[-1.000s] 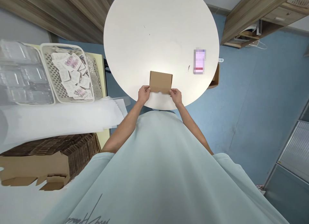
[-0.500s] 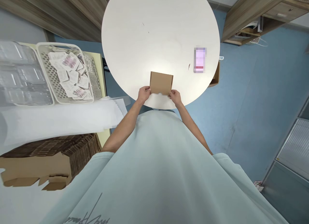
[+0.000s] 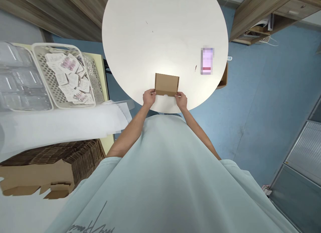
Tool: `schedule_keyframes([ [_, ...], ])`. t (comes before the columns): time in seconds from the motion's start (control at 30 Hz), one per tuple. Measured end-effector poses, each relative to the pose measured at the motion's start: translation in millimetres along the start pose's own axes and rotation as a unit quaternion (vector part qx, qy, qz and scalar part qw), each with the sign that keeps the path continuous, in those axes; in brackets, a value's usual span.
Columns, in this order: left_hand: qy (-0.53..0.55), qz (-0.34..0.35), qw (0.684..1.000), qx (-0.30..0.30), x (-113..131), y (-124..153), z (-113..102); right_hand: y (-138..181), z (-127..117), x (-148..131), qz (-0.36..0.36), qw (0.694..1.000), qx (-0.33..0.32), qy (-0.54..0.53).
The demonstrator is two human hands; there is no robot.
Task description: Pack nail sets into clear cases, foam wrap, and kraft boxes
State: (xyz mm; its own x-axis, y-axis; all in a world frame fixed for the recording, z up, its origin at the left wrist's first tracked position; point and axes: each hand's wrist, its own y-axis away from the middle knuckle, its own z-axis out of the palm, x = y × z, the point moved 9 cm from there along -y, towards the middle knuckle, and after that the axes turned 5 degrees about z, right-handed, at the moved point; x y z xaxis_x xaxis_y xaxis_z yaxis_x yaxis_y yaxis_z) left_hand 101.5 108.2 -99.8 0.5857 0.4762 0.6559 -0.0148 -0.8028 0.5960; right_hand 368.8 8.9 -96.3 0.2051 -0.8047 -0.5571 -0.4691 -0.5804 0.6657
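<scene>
both outstretched hands (image 3: 149, 98) (image 3: 181, 101) seemingly pinch the cardboard box (image 3: 167, 83) by its near corners.

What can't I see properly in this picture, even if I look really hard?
All in the head view:
- Inside the small cardboard box: hidden by its top.
- Details of the pinkish-purple item: blurred into square blocks.
- Print on the white cards: too small.
- The round table's far edge: cut off by the picture's top.

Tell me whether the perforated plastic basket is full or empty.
Partly filled: white packets lie heaped inside the perforated plastic basket, leaving some inner wall bare.
</scene>
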Motion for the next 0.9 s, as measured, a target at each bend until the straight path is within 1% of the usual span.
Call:
schedule_keyframes([
  [0.1,-0.044,0.02,0.999,-0.009,8.8,0.7,-1.4,2.5,-1.1,-7.3,-0.029,0.999,0.0,0.013],
  [0.23,-0.055,0.049,0.997,-0.023,22.4,7.4,-5.4,8.4,-5.8,-20.9,-0.079,0.997,-0.011,-0.013],
  [0.3,-0.043,0.075,0.996,-0.023,32.9,16.7,-11.8,15.1,-14.1,-29.4,-0.102,0.994,-0.012,-0.027],
  [0.4,-0.01,0.122,0.992,-0.015,52.0,38.6,-26.8,29.9,-33.2,-44.8,-0.136,0.99,-0.017,-0.045],
  [0.5,-0.01,0.121,0.993,-0.005,60.8,59.9,-40.6,42.4,-52.4,-56.2,-0.144,0.988,-0.023,-0.049],
  [0.6,-0.018,0.09,0.996,-0.006,58.1,70.0,-44.8,45.6,-60.0,-58.4,-0.123,0.991,-0.042,-0.038],
  [0.7,0.0,0.065,0.998,-0.015,49.8,68.7,-39.8,41.4,-57.6,-53.3,-0.101,0.993,-0.055,-0.038],
  [0.8,0.047,0.063,0.997,-0.026,42.5,62.7,-32.1,36.1,-52.4,-48.3,-0.098,0.991,-0.063,-0.064],
  [0.9,0.089,0.083,0.992,-0.037,39.6,56.3,-26.4,32.6,-47.6,-47.0,-0.111,0.987,-0.078,-0.081],
])
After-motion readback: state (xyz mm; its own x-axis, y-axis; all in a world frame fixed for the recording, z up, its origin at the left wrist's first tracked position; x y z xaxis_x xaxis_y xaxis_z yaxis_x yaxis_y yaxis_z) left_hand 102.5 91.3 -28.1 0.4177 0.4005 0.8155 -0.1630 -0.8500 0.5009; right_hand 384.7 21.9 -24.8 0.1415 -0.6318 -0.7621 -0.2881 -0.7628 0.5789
